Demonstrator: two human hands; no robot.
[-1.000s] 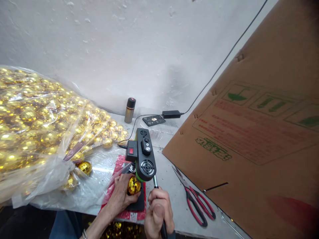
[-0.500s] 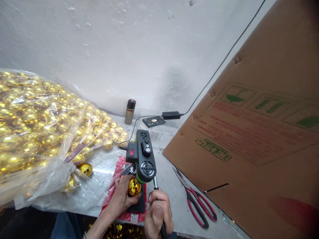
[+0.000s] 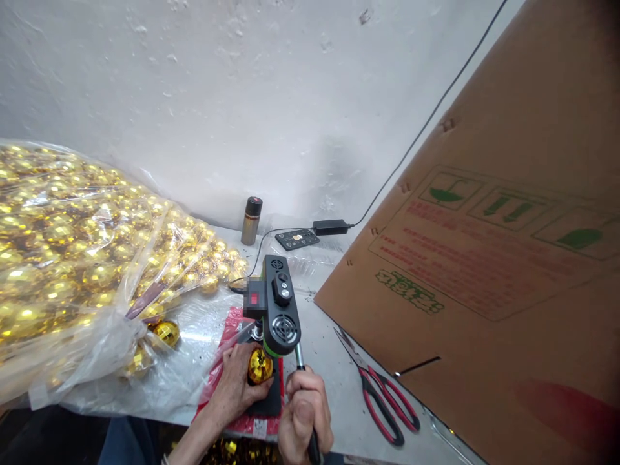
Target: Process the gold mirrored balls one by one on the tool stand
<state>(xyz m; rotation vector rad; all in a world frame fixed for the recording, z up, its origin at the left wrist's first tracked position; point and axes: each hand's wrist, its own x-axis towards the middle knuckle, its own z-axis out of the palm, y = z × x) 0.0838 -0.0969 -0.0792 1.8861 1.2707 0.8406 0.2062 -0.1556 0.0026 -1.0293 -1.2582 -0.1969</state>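
My left hand [image 3: 236, 381] wraps its thumb and fingers round a gold mirrored ball [image 3: 260, 366]. The ball sits under the front end of a small black bench press machine [image 3: 281, 307], which hides its far side. Around the machine's lever handle [image 3: 301, 363], a metal rod with a dark grip, my right hand [image 3: 306, 410] is closed. The machine's black base [image 3: 271, 402] stands on a red plastic sheet [image 3: 237, 323].
A clear plastic bag [image 3: 111, 258] full of gold balls fills the left side. Red-and-black scissors [image 3: 385, 394] lie beside a large cardboard box [image 3: 465, 258]. Behind the machine are a bottle [image 3: 250, 221], a phone [image 3: 296, 239] and a black power adapter [image 3: 331, 227] with its cable.
The view has shifted very slightly. Both hands keep their holds on the ball and the lever handle, with no clear movement of either.
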